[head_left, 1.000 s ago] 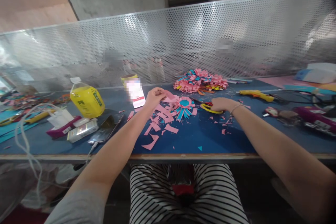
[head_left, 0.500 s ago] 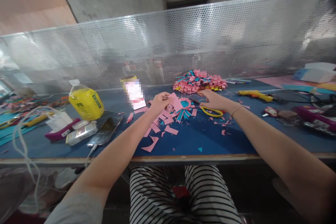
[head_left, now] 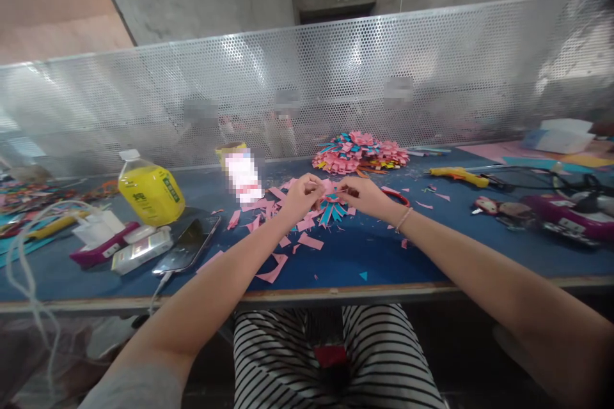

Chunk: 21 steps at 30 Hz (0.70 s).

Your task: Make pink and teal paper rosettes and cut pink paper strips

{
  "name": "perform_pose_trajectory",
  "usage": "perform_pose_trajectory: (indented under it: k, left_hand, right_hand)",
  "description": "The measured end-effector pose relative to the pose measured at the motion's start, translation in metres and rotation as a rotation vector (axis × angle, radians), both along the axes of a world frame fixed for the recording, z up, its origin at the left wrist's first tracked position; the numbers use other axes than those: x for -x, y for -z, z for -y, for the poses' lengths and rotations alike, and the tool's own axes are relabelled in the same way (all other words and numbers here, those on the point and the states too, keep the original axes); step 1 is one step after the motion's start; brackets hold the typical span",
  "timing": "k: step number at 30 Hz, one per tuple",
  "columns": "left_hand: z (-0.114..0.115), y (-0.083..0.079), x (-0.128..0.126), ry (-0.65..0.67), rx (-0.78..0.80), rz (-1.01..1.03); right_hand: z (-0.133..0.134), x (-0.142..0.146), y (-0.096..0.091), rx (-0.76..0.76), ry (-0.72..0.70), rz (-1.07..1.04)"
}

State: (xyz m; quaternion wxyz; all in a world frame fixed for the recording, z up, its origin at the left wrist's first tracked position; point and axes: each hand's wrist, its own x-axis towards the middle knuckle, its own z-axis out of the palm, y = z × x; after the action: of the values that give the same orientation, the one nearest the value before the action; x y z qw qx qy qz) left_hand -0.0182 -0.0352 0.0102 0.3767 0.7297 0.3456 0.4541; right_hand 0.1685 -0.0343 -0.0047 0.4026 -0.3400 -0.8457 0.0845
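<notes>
My left hand (head_left: 306, 198) is closed in a pinch on a piece of pink paper (head_left: 328, 186). Facing it, my right hand (head_left: 367, 197) has its fingers pinched at the paper's other side. Just below the fingertips lies a paper piece with blue fringed strips (head_left: 333, 212), partly hidden by the hands. A red loop handle (head_left: 397, 195) shows behind my right wrist; the rest of that tool is covered. Pink paper scraps (head_left: 311, 241) are scattered around and beneath both hands.
Pink and blue fringed paper pieces (head_left: 357, 154) are heaped behind the hands. To the left stand a propped bright screen (head_left: 244, 177), a yellow liquid bottle (head_left: 152, 192) and a phone (head_left: 187, 248) on a cable. A yellow-handled tool (head_left: 458, 176) lies right, near a purple object (head_left: 559, 214).
My right hand has moved left from beside the yellow loop handles to meet my left hand at the pink paper. The camera view has shifted slightly.
</notes>
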Motion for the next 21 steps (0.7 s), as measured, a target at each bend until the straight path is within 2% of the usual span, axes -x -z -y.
perform_pose_trajectory:
  k: [3, 6, 9, 12, 15, 19, 21]
  left_hand:
    - [0.0029, -0.0011, -0.0001, -0.034, -0.087, -0.054]
    - [0.0069, -0.0008, -0.0010, -0.077, -0.197, -0.121]
    - [0.0091, -0.0002, -0.0015, -0.038, -0.304, -0.133]
    - [0.0090, 0.0009, -0.0022, -0.008, -0.395, -0.138]
    - [0.0081, 0.0021, -0.0040, -0.023, -0.415, -0.148]
    - [0.0081, 0.0022, -0.0062, -0.059, -0.418, -0.169]
    - [0.0081, 0.0022, -0.0066, -0.087, -0.431, -0.187]
  right_hand:
    - [-0.0035, -0.0022, 0.0004, 0.112, -0.027, -0.101]
    - [-0.0031, -0.0003, -0.0001, 0.095, -0.081, -0.140]
    - [-0.0017, 0.0025, -0.0014, 0.081, -0.135, -0.170]
    - [-0.0020, 0.0040, -0.0029, 0.110, -0.124, -0.235]
    - [-0.0037, 0.0038, -0.0037, 0.180, -0.114, -0.276]
    - [-0.0043, 0.0036, -0.0032, 0.378, -0.180, -0.286]
    - [-0.0037, 0.0047, -0.0031, 0.398, -0.185, -0.303]
